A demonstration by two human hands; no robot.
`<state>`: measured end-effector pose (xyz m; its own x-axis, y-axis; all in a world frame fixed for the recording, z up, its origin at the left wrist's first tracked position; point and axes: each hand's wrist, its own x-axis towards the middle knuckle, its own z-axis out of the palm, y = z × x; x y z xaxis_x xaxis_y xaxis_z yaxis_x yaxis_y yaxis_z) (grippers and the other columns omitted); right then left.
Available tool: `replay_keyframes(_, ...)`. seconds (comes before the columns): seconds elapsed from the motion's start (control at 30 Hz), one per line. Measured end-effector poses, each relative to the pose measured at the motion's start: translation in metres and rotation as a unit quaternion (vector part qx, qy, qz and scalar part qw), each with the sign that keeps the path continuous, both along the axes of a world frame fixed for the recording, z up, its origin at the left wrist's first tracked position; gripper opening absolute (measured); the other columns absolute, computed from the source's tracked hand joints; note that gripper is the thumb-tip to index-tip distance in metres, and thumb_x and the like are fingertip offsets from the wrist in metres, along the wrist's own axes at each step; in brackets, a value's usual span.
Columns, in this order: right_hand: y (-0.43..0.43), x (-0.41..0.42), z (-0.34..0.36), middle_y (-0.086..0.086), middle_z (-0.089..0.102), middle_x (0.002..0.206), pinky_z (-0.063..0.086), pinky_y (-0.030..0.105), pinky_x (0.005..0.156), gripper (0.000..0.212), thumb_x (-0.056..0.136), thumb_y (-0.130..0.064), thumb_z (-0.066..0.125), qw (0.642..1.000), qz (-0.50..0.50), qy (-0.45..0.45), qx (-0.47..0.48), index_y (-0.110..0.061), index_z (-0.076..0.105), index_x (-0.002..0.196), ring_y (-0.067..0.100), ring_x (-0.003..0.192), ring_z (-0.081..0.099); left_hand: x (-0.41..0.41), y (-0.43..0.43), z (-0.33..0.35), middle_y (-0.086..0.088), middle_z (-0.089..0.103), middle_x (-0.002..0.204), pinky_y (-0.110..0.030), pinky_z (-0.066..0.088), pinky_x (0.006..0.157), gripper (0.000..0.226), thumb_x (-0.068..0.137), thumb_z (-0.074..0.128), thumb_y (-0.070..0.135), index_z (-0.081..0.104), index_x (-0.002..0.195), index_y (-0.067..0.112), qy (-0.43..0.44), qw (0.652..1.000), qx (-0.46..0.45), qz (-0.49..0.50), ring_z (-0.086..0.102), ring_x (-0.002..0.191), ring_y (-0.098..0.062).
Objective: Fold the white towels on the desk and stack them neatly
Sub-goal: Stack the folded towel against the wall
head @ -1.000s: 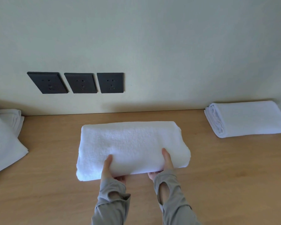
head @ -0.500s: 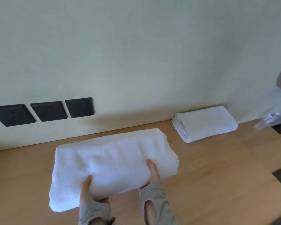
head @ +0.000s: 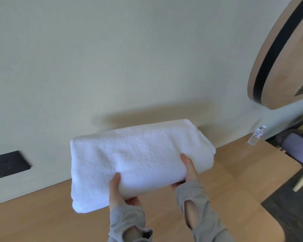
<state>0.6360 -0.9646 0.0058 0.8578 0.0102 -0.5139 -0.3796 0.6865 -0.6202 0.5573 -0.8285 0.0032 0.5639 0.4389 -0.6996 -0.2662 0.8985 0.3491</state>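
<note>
A: Quick one. Where's the towel (head: 138, 159)?
B: Folded, in both hands, in front of the wall. Looks clear of the table (head: 234, 180). Its left corner sags lower than the rest.
A: Grip?
B: Left hand (head: 118, 193) and right hand (head: 189, 172) each pinch the near fold, thumb on top, fingers tucked underneath (mostly hidden, so can't tell if they're spread). Both hands sit toward the right half, so the left end has no support.
A: Step?
B: I'd call it carrying the folded towel to wherever the stack goes. No other towel shows, so can't say where that is. The held one blocks a stretch of table by the wall.
A: How to do it well?
B: Hold it level so the layers don't slide apart. Lower the far edge first and let the whole piece settle flat. Then slip the fingers out from under without dragging the bottom layer. Square the edges to whatever's below and pat it down.
A: Risks?
B: That sagging corner could open out or fold under on landing. It looks like thick, soft terry, so it'll likely flop where it isn't held. A bottle (head: 256, 135) stands by the wall to the right, well apart from the towel; only matters if the set-down drifts that way.
A: Other stuff?
B: Dark socket plate (head: 9, 163) on the wall at left, grey sleeves on both arms.
</note>
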Motion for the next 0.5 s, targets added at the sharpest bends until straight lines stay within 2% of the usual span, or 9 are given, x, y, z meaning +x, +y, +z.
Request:
replay_keyframes(0.07, -0.036, 0.035, 0.0, 0.002, 0.072, 0.09, 0.058, 0.029, 0.053, 0.031, 0.088, -0.03, 0.06, 0.999, 0.014, -0.03, -0.004, -0.015, 0.056, 0.115, 0.019, 0.076, 0.07, 0.037, -0.042, 0.001, 0.002, 0.069, 0.096, -0.033, 0.053, 0.077, 0.025, 0.069, 0.075, 0.028, 0.062, 0.089, 0.02, -0.005, 1.0, -0.006, 0.003, 0.067, 0.085, -0.017)
replay_keyframes(0.13, -0.072, 0.074, 0.001, -0.002, 0.073, 0.068, 0.055, 0.027, 0.044, 0.02, 0.086, -0.029, 0.061, 0.999, 0.014, -0.03, 0.004, -0.016, 0.058, 0.101, 0.015, 0.06, 0.07, 0.074, -0.08, 0.001, 0.003, 0.069, 0.093, -0.028, 0.052, 0.068, 0.027, 0.068, 0.076, 0.028, 0.062, 0.089, 0.019, 0.002, 1.0, -0.016, 0.007, 0.067, 0.08, -0.014)
replay_keyframes(0.27, -0.122, 0.14, -0.003, 0.005, 0.075, 0.077, 0.058, 0.036, 0.054, 0.026, 0.076, -0.027, 0.073, 0.999, 0.017, 0.012, 0.027, -0.013, 0.065, 0.097, 0.025, 0.078, 0.069, 0.146, -0.136, -0.002, 0.002, 0.069, 0.091, -0.028, 0.053, 0.068, 0.03, 0.065, 0.078, 0.028, 0.063, 0.089, 0.018, 0.018, 0.999, -0.026, 0.006, 0.067, 0.078, -0.014)
replay_keyframes(0.33, -0.14, 0.172, -0.009, 0.006, 0.075, 0.076, 0.059, 0.038, 0.056, 0.025, 0.075, -0.026, 0.074, 0.999, 0.023, 0.02, 0.028, -0.013, 0.065, 0.095, 0.026, 0.076, 0.07, 0.176, -0.156, -0.007, 0.003, 0.068, 0.084, -0.026, 0.052, 0.063, 0.033, 0.062, 0.08, 0.03, 0.061, 0.086, 0.017, 0.041, 0.999, -0.025, 0.019, 0.067, 0.072, -0.013)
replay_keyframes(0.43, -0.153, 0.212, -0.03, 0.007, 0.075, 0.081, 0.058, 0.037, 0.055, 0.029, 0.072, -0.024, 0.076, 0.998, 0.025, 0.025, 0.047, -0.012, 0.067, 0.096, 0.026, 0.07, 0.073, 0.213, -0.173, -0.022, 0.008, 0.068, 0.064, -0.023, 0.049, 0.053, 0.032, 0.06, 0.082, 0.03, 0.059, 0.078, 0.017, 0.072, 0.996, -0.009, 0.059, 0.066, 0.055, -0.008)
replay_keyframes(0.5, -0.154, 0.232, -0.049, 0.009, 0.075, 0.09, 0.058, 0.039, 0.06, 0.039, 0.067, -0.021, 0.079, 0.998, 0.02, 0.038, 0.052, -0.012, 0.067, 0.103, 0.029, 0.079, 0.073, 0.232, -0.178, -0.039, 0.007, 0.071, 0.075, -0.025, 0.051, 0.058, 0.03, 0.062, 0.08, 0.031, 0.061, 0.082, 0.019, 0.055, 0.997, 0.0, 0.059, 0.068, 0.066, -0.01)
